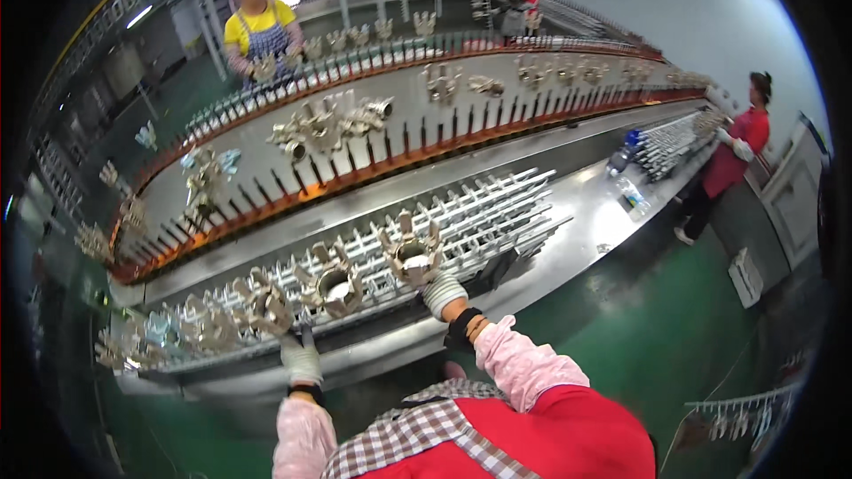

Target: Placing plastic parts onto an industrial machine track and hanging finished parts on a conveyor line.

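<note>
My right hand (443, 295), in a pale glove, is closed at the near lower side of a pronged metal fitting (411, 257) with a round opening. The fitting stands on a silver rack (484, 213) of bars and pegs. Farther left, my gloved left hand (300, 360) reaches up to the rack's near edge, just below another pronged fitting (267, 309). Its fingers look bent around something there, but what they hold is hidden. Between my hands sits a third fitting (337, 288), its opening facing me. More fittings (206, 326) crowd the rack's left end.
Beyond the steel bench (581, 213) runs an orange-edged conveyor (355, 179) with upright dark pegs and clusters of fittings (324, 124). A co-worker in red (745, 137) stands by more racks (667, 146) at right. Another in yellow (262, 31) works across the conveyor. A bottle (632, 195) lies on the bench.
</note>
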A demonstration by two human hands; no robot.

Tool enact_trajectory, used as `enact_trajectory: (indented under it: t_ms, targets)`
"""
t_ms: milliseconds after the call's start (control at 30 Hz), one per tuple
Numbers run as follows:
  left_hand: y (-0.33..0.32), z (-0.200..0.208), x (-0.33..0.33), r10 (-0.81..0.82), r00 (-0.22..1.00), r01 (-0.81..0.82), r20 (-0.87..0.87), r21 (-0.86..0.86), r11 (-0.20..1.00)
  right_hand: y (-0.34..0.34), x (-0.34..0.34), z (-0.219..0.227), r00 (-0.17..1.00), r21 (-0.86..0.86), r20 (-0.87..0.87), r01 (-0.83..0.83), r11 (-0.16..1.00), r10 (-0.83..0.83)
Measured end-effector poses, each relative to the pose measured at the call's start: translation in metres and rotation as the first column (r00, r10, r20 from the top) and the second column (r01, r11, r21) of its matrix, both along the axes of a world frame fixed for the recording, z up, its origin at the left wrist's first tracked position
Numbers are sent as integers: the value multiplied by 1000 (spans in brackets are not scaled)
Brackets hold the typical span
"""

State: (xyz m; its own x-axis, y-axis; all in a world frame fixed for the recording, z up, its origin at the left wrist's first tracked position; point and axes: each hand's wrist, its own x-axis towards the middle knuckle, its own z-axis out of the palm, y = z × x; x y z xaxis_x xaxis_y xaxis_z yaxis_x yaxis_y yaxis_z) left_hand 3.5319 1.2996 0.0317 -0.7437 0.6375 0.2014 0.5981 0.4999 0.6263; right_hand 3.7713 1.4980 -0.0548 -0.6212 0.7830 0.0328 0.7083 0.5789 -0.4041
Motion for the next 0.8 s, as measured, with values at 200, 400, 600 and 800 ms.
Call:
enact_trajectory:
  t_ms: [200, 400, 600, 800]
  targets:
    - [-20, 2, 43, -200, 760, 215, -618, -51, 975, -2, 7, 14, 849, -360, -417, 172, 917, -323]
    - [-1, 10, 64, -334, 721, 236, -607, -238, 942, 1, 9, 26, 855, -526, -336, 176, 832, -394]
    - [45, 3, 89, -308, 810, 5, -500, -519, 855, 32, 78, 67, 840, -486, -536, -389, 782, 85]
    - [89, -23, 107, -82, 809, -392, -582, -639, 662, 204, 174, 63, 723, -503, -689, -517, 693, 39]
